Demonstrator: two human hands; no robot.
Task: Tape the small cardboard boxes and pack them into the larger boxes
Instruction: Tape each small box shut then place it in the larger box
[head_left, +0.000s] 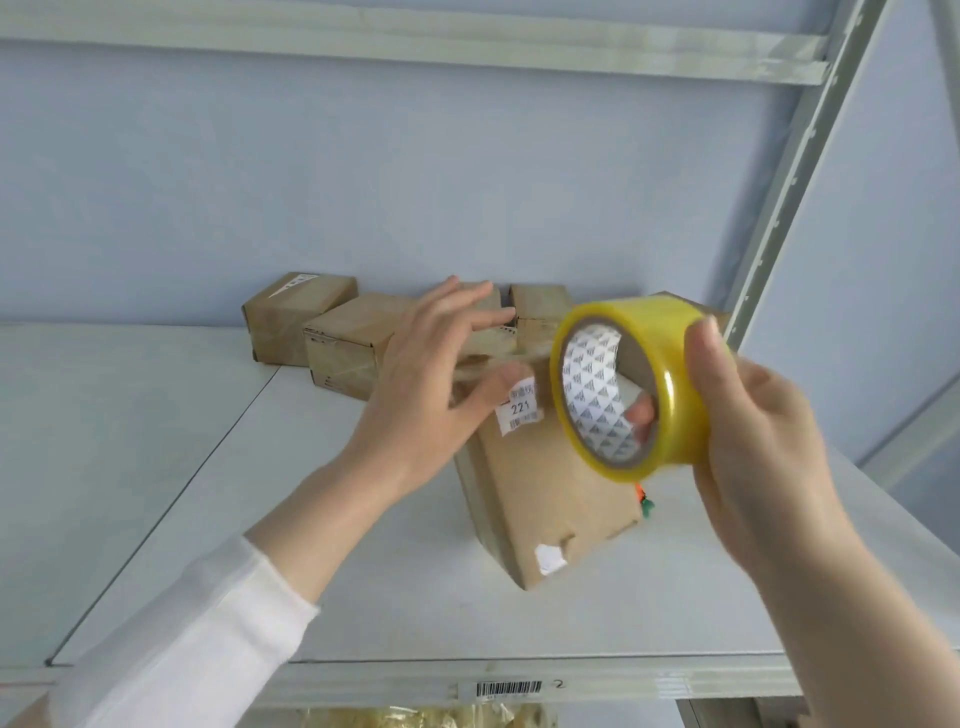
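Observation:
A small cardboard box (540, 488) with a white "221" label lies on the white shelf (218, 499) in the middle of the head view. My right hand (753, 441) grips a yellow roll of clear tape (631, 384) just above the box's far right end. A strip of tape (498, 358) stretches left from the roll. My left hand (441, 384) pinches the free end of that strip between thumb and fingers, over the box's far left corner, with the other fingers spread.
Several small cardboard boxes (343, 332) stand along the back of the shelf by the blue wall. A metal rack upright (789, 171) rises at the right. The shelf's front edge carries a barcode label (509, 688). Something orange and green (644, 501) peeks out beside the box.

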